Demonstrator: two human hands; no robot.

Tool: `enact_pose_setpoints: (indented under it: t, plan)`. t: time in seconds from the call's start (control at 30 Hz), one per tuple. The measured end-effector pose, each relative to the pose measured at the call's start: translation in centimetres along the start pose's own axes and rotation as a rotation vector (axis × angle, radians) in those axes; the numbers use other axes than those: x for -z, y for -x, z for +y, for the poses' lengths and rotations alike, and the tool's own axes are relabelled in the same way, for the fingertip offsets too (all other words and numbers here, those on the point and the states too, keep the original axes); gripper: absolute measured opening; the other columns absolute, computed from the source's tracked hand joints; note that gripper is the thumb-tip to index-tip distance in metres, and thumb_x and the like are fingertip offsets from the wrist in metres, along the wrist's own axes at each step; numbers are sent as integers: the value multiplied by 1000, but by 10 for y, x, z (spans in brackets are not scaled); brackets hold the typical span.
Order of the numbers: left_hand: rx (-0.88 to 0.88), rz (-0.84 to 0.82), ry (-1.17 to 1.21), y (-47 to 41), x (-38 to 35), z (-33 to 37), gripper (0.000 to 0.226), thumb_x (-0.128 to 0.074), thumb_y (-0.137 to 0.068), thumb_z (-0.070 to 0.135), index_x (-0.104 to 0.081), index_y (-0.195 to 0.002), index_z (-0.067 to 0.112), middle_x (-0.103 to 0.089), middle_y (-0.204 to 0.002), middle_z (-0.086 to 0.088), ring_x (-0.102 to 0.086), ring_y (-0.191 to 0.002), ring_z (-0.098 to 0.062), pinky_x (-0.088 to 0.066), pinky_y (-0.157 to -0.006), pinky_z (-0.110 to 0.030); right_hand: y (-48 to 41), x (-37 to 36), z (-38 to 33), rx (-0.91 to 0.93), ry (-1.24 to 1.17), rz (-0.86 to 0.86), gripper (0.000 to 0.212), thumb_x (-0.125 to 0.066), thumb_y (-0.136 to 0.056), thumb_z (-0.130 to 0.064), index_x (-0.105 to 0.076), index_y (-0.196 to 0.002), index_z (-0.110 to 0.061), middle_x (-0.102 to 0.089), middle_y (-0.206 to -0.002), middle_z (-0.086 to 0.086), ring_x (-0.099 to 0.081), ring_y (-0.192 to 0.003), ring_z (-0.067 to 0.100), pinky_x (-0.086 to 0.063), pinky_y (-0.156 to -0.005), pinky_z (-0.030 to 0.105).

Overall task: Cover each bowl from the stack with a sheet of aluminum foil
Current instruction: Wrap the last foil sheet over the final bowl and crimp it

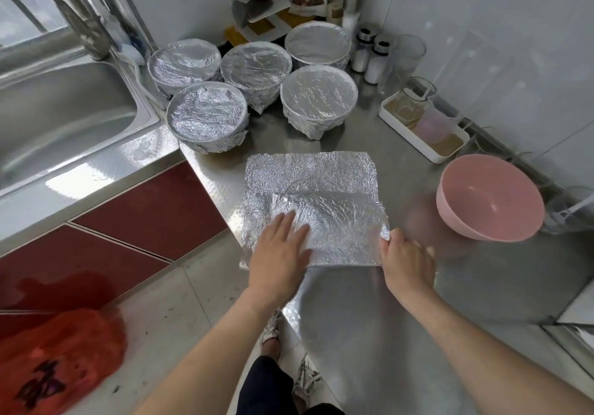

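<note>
Foil sheet [308,202] lay flat on counter [369,302]. Left hand [279,250] pressed it, fingers straight and flat; right hand [406,254] pinched its near right corner. Right of sheet: pink bowl [488,199], uncovered, bare inside. Beyond sheet: five foil-covered bowls [318,96], contents hidden.

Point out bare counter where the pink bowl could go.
Bare counter lies near you, below the foil and right hand. A narrower strip runs between foil and pink bowl. The back is crowded: covered bowls, shakers, tray.
</note>
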State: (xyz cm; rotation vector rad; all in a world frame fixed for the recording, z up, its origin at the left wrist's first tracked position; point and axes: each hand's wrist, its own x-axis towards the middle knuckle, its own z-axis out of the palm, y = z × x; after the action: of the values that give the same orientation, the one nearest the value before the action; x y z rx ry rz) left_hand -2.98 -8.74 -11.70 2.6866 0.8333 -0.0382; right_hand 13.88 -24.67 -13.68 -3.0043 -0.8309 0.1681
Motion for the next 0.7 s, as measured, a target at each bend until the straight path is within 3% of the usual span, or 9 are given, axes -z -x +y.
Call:
enact_pose_setpoints:
  t: [0.13,0.3,0.4,0.5,0.6,0.7]
  plan:
    - [-40,-95,-24,-15,-28,14,65,-23,-99,62,-3,-155,34,13,-162,-1,16,-148,-22,8,-119,-47,-2,-1,1,35,2,12,20,-54,-95,-26,-56,-88,-8,-67,-71,16,-64,-79,34,-36,-73,41]
    - [-2,-99,-56,-14,-39,12,68,-12,-96,69,10,-152,39,19,-160,1,22,-146,-21,9,-119,-51,-9,-4,9,96,-22,129,24,-76,-79,-16,-54,-73,-9,-56,-48,14,-60,-53,31,-40,-59,38]
    - [-6,-85,-45,-18,-39,14,70,-15,-95,71,10,-152,39,17,-161,2,21,-147,-20,11,-118,-51,-18,-5,13,97,-29,142,24,-76,-79,-15,-54,-74,-8,-57,-50,15,-59,-54,33,-40,-60,38]
    - [20,-96,-64,-18,-42,14,73,-14,-93,73,12,-152,39,19,-160,2,22,-146,-20,13,-117,-52,-24,-4,20,94,1,170,22,-75,-81,-21,-58,-85,-8,-62,-66,17,-60,-67,35,-37,-64,39]
    - [38,-106,-82,-18,-46,15,74,-11,-92,74,13,-152,38,22,-159,2,23,-146,-21,14,-116,-54,-20,2,14,96,16,273,33,-68,-83,-27,-60,-110,-9,-60,-103,16,-55,-95,36,-40,-71,43]
    - [40,-116,-82,-18,-47,15,75,-11,-92,74,14,-152,37,25,-158,3,25,-145,-20,17,-115,-53,16,-4,-21,403,-113,267,51,-45,-91,-31,-51,-134,-4,-52,-137,16,-46,-129,34,-34,-98,47]
